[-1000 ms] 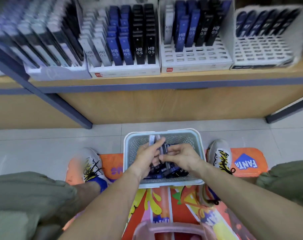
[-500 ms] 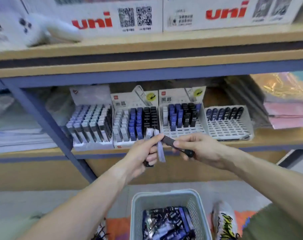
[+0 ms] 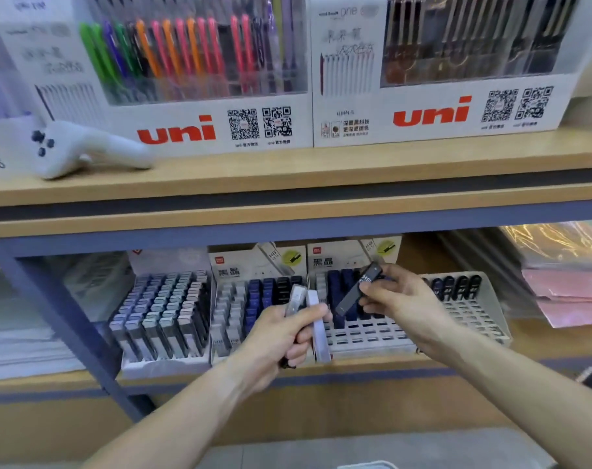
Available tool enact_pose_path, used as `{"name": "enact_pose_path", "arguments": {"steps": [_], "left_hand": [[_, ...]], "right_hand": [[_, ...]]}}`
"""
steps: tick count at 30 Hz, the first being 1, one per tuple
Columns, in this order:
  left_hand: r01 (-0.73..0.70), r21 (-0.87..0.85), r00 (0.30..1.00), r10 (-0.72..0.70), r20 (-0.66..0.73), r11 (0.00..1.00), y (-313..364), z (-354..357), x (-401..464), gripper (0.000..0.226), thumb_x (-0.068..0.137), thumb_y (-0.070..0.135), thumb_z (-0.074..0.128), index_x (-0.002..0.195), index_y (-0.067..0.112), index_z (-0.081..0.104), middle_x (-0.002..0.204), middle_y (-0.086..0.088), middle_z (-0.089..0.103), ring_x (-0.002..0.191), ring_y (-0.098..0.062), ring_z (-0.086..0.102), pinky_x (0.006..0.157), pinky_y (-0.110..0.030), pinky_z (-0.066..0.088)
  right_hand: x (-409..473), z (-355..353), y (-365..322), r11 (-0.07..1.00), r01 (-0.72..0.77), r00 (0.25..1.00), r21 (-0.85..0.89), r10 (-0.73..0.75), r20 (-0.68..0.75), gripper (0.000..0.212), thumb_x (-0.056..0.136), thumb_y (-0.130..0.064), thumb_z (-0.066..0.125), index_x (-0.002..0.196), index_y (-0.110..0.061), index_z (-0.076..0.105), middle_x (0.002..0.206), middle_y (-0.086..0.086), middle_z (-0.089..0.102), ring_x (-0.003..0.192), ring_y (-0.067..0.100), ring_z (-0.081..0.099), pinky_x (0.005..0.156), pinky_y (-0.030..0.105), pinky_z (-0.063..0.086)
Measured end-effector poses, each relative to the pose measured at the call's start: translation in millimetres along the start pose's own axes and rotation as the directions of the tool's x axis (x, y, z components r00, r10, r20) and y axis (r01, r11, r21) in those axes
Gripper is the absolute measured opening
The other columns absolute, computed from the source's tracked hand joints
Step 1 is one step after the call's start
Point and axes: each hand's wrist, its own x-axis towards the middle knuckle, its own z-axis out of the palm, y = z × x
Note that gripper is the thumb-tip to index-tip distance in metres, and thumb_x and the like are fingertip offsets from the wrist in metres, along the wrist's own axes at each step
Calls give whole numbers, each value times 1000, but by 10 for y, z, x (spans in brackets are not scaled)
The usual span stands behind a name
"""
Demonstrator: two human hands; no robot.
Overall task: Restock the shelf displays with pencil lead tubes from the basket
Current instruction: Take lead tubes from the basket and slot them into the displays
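Note:
My left hand (image 3: 281, 340) grips a small bundle of pencil lead tubes (image 3: 309, 309), clear and pale ones sticking up above the fingers, in front of the second display tray (image 3: 254, 299). My right hand (image 3: 399, 299) pinches one black HB lead tube (image 3: 358, 289), held tilted over the third display tray (image 3: 362, 336), whose front slots stand free. A fourth tray (image 3: 474, 313) at the right holds a few dark tubes along its back row. Only the basket's rim (image 3: 369, 463) shows at the bottom edge.
A full tray of grey tubes (image 3: 166, 319) stands at the left on the lower shelf. A blue shelf post (image 3: 74, 326) slants down the left. Pink packets (image 3: 572, 292) lie at the right. Pen boxes marked uni (image 3: 206, 126) and a white controller (image 3: 84, 150) sit on the upper shelf.
Both hands have risen from the basket to the lower shelf. My right hand has drawn a black tube from the bundle and moved it up over the third tray.

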Motion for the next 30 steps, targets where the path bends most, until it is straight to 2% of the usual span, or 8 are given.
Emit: {"name": "enact_pose_path", "arguments": {"steps": [5, 8, 10, 13, 16, 19, 25, 30], "left_hand": [[1, -20, 998, -2, -58, 1000, -76, -22, 192, 35, 93, 35, 73, 103, 1, 77, 60, -1, 41, 42, -12, 28, 41, -25, 24], [2, -75, 997, -8, -83, 997, -88, 8, 240, 33, 93, 33, 73, 103, 1, 77, 61, -1, 41, 41, -12, 29, 40, -24, 23], [7, -114, 995, -19, -102, 993, -110, 37, 265, 32, 91, 31, 74, 102, 2, 78, 62, 0, 43, 41, -11, 29, 40, -24, 22], [-2, -118, 993, -12, -116, 993, -105, 108, 276, 31, 90, 32, 75, 99, 3, 79, 60, 0, 48, 41, -13, 28, 41, -25, 23], [-3, -69, 991, -7, -135, 998, -85, 185, 242, 34, 93, 32, 73, 106, 1, 76, 49, 5, 51, 42, -14, 26, 44, -26, 24], [1, -33, 988, -6, -156, 999, -102, 246, 208, 36, 90, 34, 76, 108, 3, 75, 44, 2, 40, 42, -15, 26, 43, -25, 28], [-40, 18, 973, 43, -228, 999, -171, 266, 175, 20, 84, 32, 84, 86, 14, 75, 51, -4, 33, 42, -17, 27, 43, -25, 29], [-57, 32, 964, 63, -260, 998, -172, 270, 147, 27, 79, 33, 87, 90, 11, 76, 49, -4, 35, 43, -18, 26, 44, -26, 25]], "right_hand": [[146, -56, 180, 969, 43, 997, -243, -56, -47, 20, 102, -12, 57, 121, -9, 62, 103, 24, 72, 81, 22, 69, 81, 37, 60], [167, -110, 194, 927, 82, 990, -366, -119, -78, 16, 101, -14, 60, 114, -13, 68, 97, 16, 72, 82, 21, 72, 85, 39, 61], [186, -161, 181, 872, 126, 979, -473, -187, -85, 13, 99, -16, 64, 109, -16, 71, 90, 8, 73, 82, 20, 70, 80, 30, 59], [202, -231, 143, 754, 193, 950, -628, -304, -74, 17, 94, -15, 70, 109, -21, 69, 87, -1, 69, 82, 9, 64, 68, 9, 46], [199, -304, 160, 706, 234, 928, -668, -367, -63, 23, 90, -12, 74, 107, -24, 65, 86, -6, 67, 80, 2, 63, 69, 8, 47], [199, -358, 208, 676, 246, 928, -694, -370, -32, 25, 89, -11, 74, 104, -26, 60, 86, -8, 67, 80, 2, 64, 72, 15, 52], [206, -379, 332, 588, 290, 931, -755, -355, 82, 28, 89, -8, 73, 103, -28, 58, 87, -9, 65, 80, 2, 65, 72, 17, 52], [205, -366, 343, 541, 331, 925, -773, -349, 152, 28, 90, -10, 72, 105, -29, 57, 87, -7, 65, 81, 6, 65, 73, 19, 53]]}}
